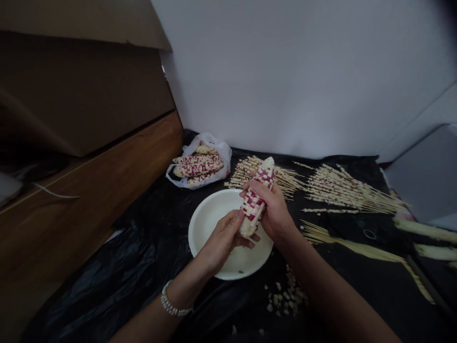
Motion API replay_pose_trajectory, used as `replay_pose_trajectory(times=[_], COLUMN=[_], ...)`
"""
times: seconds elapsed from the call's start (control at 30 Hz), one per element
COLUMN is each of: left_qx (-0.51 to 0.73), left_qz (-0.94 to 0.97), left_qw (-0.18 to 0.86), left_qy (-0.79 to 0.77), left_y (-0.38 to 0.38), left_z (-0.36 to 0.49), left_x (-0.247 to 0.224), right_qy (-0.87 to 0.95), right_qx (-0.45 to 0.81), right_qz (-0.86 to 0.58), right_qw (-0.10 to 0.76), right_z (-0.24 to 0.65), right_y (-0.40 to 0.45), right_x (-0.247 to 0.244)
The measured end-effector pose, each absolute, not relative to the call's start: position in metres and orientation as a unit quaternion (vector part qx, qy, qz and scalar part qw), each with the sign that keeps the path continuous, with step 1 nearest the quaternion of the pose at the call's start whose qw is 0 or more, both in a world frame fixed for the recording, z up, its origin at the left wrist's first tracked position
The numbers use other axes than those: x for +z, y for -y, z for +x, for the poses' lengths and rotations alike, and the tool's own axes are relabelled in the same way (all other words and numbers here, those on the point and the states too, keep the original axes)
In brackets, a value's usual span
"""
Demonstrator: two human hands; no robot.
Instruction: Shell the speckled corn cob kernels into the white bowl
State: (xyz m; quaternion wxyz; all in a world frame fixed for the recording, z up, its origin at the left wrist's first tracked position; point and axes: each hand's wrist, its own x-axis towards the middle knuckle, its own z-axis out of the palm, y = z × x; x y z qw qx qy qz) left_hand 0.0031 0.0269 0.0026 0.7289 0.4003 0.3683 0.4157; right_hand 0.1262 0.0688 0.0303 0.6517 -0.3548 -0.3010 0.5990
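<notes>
An ear of corn [254,204] with cream and dark red kernels is held at a tilt, its pale tip pointing up and away. My left hand [228,233] grips its lower end, the thumb on the near side and fingers partly hidden beneath. Higher up, my right hand [273,205] wraps round the cob with the thumb laid across the kernels. Below both hands stands a white basin [203,214], whose visible inside is mostly bare. A bead bracelet [173,305] circles the left wrist.
A plastic bag [224,155] of corn ears lies behind the basin. Kernel-threaded skewers [335,188] form piles to the right, near bare sticks [335,238] and stripped cobs [424,231]. Loose kernels [285,300] dot the black plastic sheet [143,267]. A wooden panel [143,166] borders the left.
</notes>
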Motion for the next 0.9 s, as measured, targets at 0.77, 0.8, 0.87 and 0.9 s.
replay_pose_trajectory(times=[0.77,0.8,0.87,0.9], left_qx=[0.432,0.433,0.435,0.436], left_qz=[0.435,0.426,0.414,0.411], left_qw=[0.703,0.712,0.723,0.725], left_qy=[-0.361,-0.351,-0.341,-0.340], left_y=[-0.024,-0.024,-0.024,-0.024], left_z=[0.003,0.003,0.003,0.003], left_x=[-0.009,-0.009,-0.008,-0.008], right_qy=[0.283,0.286,0.295,0.300], right_qx=[0.608,0.607,0.602,0.601], right_qz=[-0.357,-0.356,-0.356,-0.357], right_qw=[0.650,0.651,0.651,0.649], right_z=[0.120,0.121,0.121,0.121], right_y=[-0.065,-0.064,-0.063,-0.063], right_x=[0.031,0.032,0.032,0.032])
